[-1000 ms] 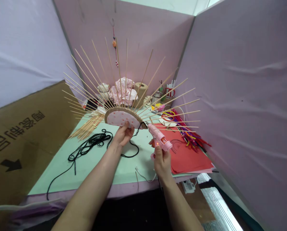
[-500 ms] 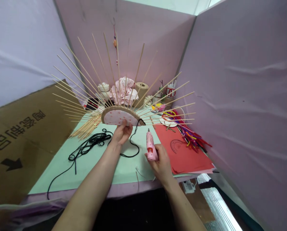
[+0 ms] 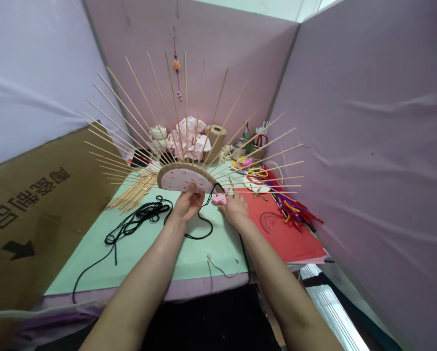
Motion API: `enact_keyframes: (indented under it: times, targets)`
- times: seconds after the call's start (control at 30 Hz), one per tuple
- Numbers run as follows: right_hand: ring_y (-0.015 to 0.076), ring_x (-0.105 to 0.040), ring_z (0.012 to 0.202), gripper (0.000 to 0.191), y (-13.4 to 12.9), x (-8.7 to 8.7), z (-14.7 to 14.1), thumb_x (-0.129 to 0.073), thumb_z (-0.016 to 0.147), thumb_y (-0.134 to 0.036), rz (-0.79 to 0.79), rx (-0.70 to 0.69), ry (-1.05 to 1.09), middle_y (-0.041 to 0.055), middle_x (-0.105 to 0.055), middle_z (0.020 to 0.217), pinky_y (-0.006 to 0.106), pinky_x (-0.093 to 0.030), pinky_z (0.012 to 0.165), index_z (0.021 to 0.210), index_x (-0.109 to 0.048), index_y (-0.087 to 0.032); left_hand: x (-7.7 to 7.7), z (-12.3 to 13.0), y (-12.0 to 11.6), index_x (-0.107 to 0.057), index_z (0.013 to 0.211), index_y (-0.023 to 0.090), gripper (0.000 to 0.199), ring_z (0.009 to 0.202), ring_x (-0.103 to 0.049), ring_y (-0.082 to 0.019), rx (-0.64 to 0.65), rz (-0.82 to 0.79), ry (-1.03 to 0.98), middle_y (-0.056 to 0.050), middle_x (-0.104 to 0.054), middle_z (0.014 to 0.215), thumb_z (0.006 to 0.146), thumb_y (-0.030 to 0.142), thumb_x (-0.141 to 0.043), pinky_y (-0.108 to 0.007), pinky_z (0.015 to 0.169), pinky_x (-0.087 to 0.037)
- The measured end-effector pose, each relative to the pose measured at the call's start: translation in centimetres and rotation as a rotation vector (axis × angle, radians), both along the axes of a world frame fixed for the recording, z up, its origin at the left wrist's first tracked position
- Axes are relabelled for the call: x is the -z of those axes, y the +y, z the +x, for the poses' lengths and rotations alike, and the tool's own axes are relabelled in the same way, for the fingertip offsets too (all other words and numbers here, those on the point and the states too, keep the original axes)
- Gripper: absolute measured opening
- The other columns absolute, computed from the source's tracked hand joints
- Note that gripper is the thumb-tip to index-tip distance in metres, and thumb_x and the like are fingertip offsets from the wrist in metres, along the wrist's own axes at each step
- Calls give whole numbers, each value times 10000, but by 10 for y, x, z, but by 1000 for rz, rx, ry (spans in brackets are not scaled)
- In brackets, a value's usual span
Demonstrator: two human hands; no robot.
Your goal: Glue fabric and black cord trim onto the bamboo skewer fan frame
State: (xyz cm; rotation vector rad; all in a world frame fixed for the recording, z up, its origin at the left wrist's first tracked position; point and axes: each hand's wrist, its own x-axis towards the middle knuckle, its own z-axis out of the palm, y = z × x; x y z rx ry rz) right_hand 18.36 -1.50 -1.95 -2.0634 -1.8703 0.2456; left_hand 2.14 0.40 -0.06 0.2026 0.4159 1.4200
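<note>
A half-round piece [image 3: 184, 179] with pink-spotted fabric and a brown rim has long thin sticks fanning out from its curved edge. My left hand [image 3: 189, 204] grips its lower edge near the middle. Black cord [image 3: 206, 204] is attached at its right corner and hangs down in a loop to the table. Close to that corner, my right hand [image 3: 236, 207] is closed on a pink glue gun [image 3: 219, 199], partly hidden by the fingers. The nozzle cannot be made out.
Tangled black cord [image 3: 141, 214] and a bundle of sticks [image 3: 136, 191] lie left. Red paper [image 3: 295, 243] and colourful pipe cleaners [image 3: 293, 209] lie right. Crumpled fabric [image 3: 189, 139] and a twine roll [image 3: 215, 139] stand behind; a cardboard sheet [image 3: 50, 204] leans left.
My right hand has moved up and forward with the glue gun, to the right corner of the half-round piece. That piece has shifted slightly right with my left hand.
</note>
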Motion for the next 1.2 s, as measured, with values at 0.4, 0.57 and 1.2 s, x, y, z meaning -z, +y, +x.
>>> enact_keyframes:
  times: [0.4, 0.57, 1.2]
  targets:
    - [174, -653, 910, 475, -34, -4, -59, -741, 682, -392, 235, -99, 1497, 61, -689, 998, 321, -506, 823, 1049, -503, -207, 5, 3, 1, -606, 792, 163, 221, 661, -659, -82, -23, 106, 83, 37, -694, 734, 695, 58, -774, -187, 650, -543]
    - [99, -502, 566, 282, -43, -18, -43, -659, 758, -378, 269, -60, 1240, -62, -556, 638, 223, -410, 565, 955, -582, -191, 3, 4, 2, -612, 769, 174, 225, 685, -666, -80, -83, 87, 62, 50, -694, 726, 696, 17, -754, -192, 686, -550]
    - [217, -664, 883, 189, -21, -124, -65, -573, 908, -287, 297, -296, 116, 102, -710, 954, 298, -475, 746, 1027, -619, -147, 15, 28, -5, -675, 897, 157, 125, 738, -671, -124, -37, -27, 151, -16, -711, 741, 816, 79, -621, -235, 755, -536]
